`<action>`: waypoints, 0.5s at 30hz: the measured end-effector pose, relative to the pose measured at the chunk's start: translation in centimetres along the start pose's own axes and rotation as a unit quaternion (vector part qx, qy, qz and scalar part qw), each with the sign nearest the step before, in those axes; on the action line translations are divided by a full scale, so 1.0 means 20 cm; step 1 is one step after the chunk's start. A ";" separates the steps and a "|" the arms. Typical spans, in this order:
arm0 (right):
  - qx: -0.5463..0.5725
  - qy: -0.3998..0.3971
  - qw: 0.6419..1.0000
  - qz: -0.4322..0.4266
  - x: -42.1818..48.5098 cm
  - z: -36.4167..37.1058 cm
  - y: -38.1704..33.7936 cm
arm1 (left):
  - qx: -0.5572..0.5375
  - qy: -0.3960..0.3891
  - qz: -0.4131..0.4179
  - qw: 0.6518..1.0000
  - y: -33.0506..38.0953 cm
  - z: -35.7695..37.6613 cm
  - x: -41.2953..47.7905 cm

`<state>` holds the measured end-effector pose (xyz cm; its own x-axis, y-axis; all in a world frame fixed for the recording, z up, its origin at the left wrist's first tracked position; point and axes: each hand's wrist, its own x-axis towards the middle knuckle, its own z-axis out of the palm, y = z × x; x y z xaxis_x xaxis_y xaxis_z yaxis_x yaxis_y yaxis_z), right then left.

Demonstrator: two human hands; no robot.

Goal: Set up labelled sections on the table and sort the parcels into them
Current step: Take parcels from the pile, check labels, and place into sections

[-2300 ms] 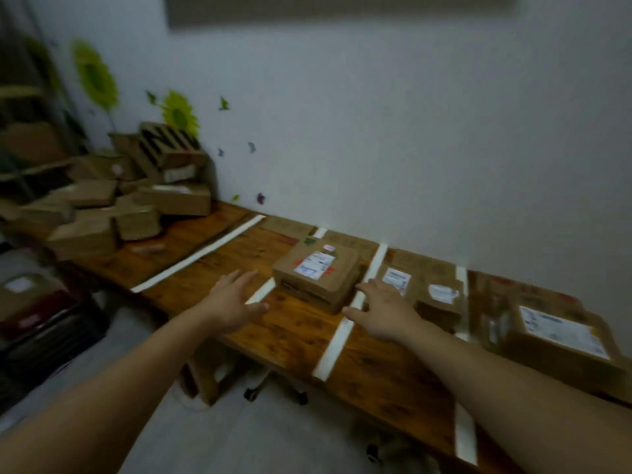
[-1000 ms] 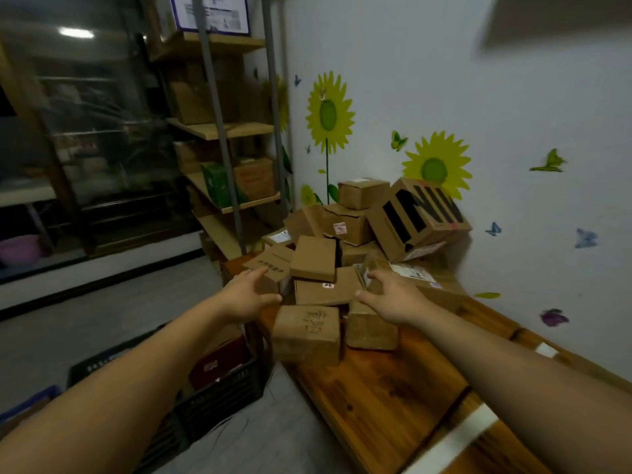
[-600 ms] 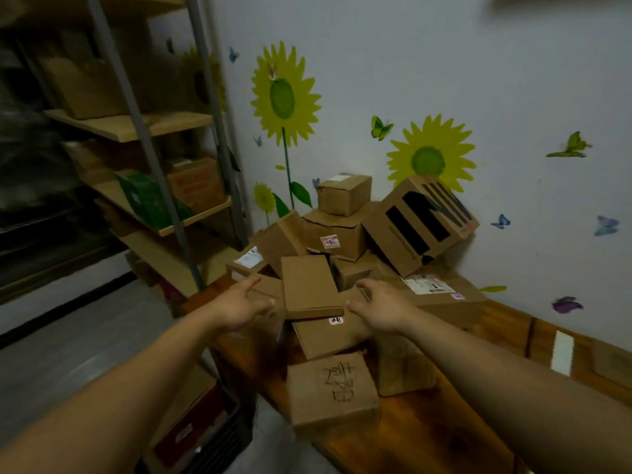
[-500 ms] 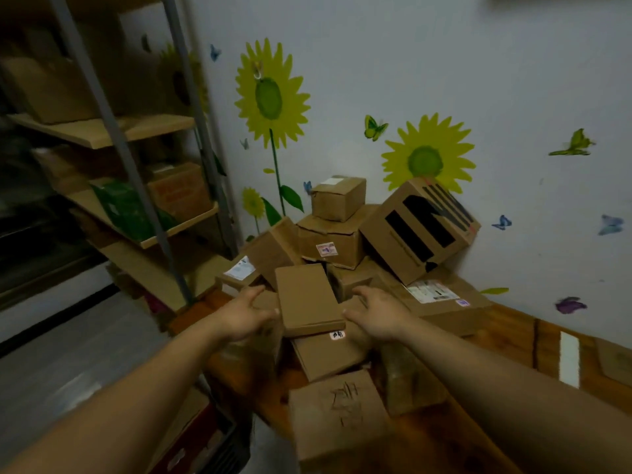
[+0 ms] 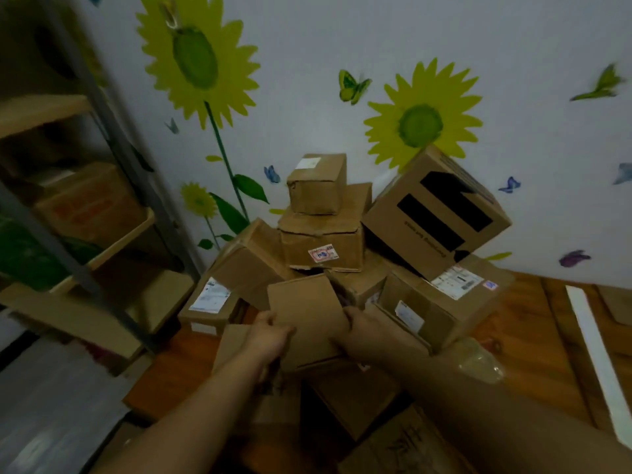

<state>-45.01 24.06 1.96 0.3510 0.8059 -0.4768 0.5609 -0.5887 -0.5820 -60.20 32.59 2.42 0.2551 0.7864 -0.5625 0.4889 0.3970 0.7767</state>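
Holding a flat brown parcel at the front of the heap, far edge tipped up, either just lifted off the boxes beneath or resting on them; cannot tell which. Clamping it by both side edges: left hand closed on the left edge with the thumb over the top face, right hand wrapped round the right edge, its fingers mostly hidden behind the cardboard. Gripping from two sides, probably to draw it out level without dragging neighbours along.

Worth watching directly behind: a box with a red sticker carrying a small box, and leaning beside them a large box with black bars, tipped on an edge — likely to slide if jostled. Just right of the right hand, a labelled box; to the left, another with a white label.

All piled at the end of the wooden table, against the sunflower wall, next to a shelf rack. Farther right, a white tape strip marking off a section — presumably the direction to carry the parcel.
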 end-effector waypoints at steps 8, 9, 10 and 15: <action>0.160 0.115 0.980 -0.004 -0.26 0.12 -0.21 | -0.072 -0.103 0.053 0.991 0.00 -0.33 -0.08; 0.167 0.127 0.978 -0.013 -0.31 0.12 -0.25 | -0.054 -0.115 0.086 0.988 0.01 -0.37 -0.11; 0.181 0.145 0.972 -0.023 -0.37 0.12 -0.29 | -0.020 -0.123 0.129 0.984 0.03 -0.41 -0.13; 0.353 0.254 0.900 -0.010 -0.63 0.05 -0.45 | 0.096 -0.115 0.310 0.939 0.15 -0.55 -0.29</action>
<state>-55.17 19.24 12.59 0.7447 0.6356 -0.2038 0.0167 -0.3230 -0.9462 -69.27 34.47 11.10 0.7031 0.7064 -0.0817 0.3228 -0.2147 0.9218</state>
